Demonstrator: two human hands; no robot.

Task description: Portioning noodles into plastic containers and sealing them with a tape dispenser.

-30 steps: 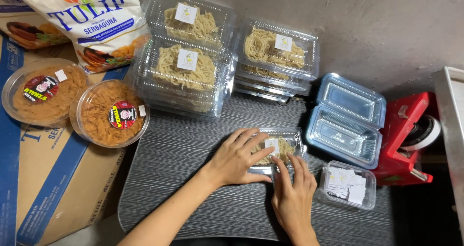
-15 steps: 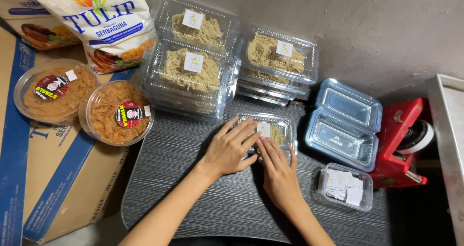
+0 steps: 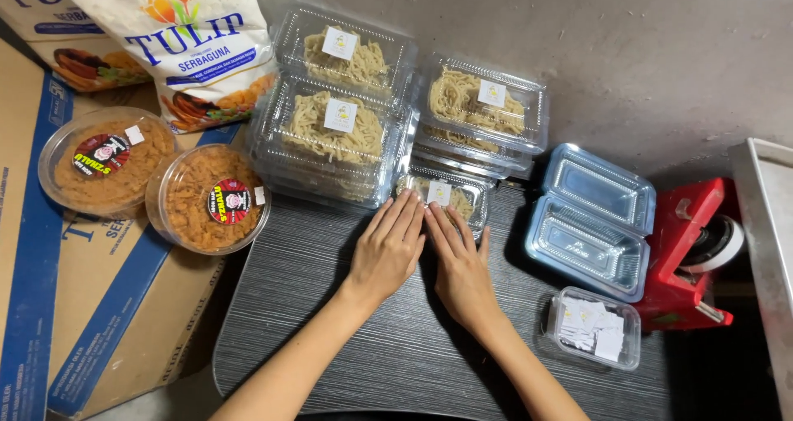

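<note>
Two bare forearms are seen, coming in from the lower edge of the view and ending in the left hand (image 3: 387, 252) and the right hand (image 3: 461, 271). No sleeves, gloves, rings, bracelets or watch are worn on the parts shown. The fingers are slender and the nails are kept short and unpainted. Nothing above the forearms is shown.

White-labelled clear noodle boxes (image 3: 343, 132), stacked
</note>
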